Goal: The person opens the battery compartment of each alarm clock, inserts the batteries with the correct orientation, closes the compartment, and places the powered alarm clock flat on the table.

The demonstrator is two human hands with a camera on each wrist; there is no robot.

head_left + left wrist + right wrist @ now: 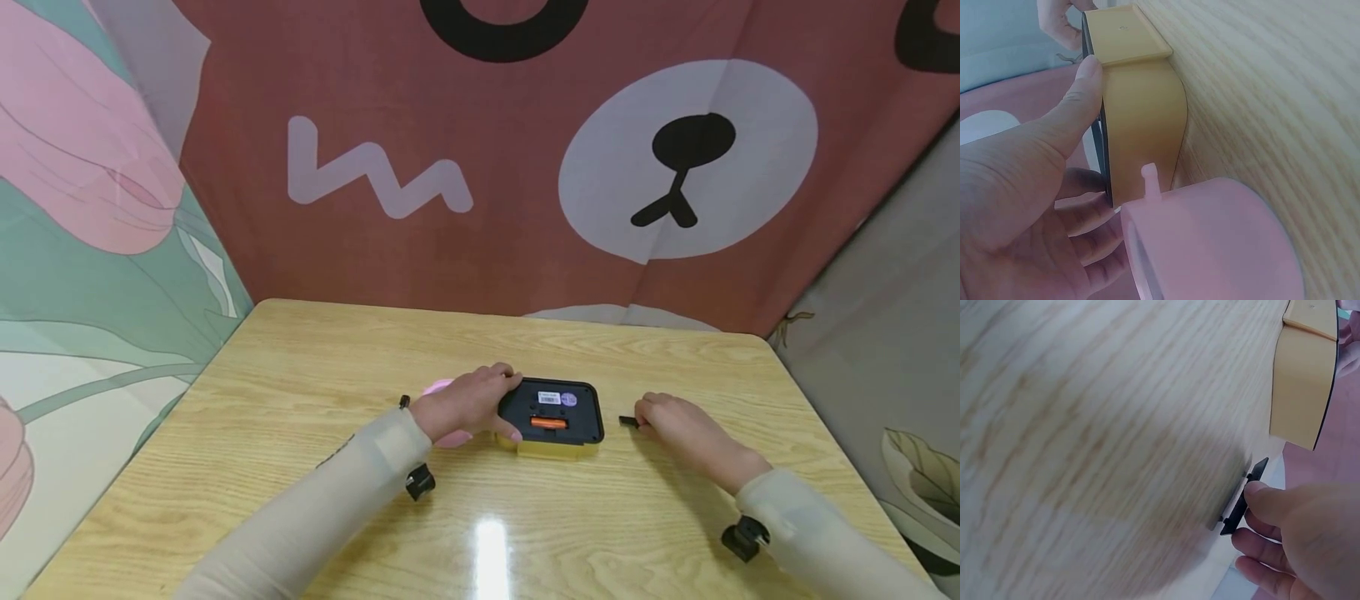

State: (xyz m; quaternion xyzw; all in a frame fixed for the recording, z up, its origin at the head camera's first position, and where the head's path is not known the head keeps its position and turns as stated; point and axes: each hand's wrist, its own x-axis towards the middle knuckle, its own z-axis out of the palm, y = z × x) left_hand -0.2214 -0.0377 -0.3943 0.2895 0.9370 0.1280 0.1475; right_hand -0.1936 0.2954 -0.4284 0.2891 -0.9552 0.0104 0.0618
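Note:
A yellow box-shaped device [558, 451] lies on the table with its black back panel [581, 423] facing up. An orange battery [549, 423] sits in the slot of that panel, under two small labels. My left hand [474, 402] grips the device's left end, thumb on the near edge and fingers at the far side. To the right and apart from it, my right hand [681, 423] pinches a small black battery cover [1244, 501] between thumb and fingers, close to the tabletop. Small tabs show along one edge of the cover.
A pink rounded object [1216, 240] with a small peg stands just left of the device, partly hidden behind my left hand in the head view. The wooden table [360, 350] ends at a cloth backdrop [487, 258] printed with a bear's face.

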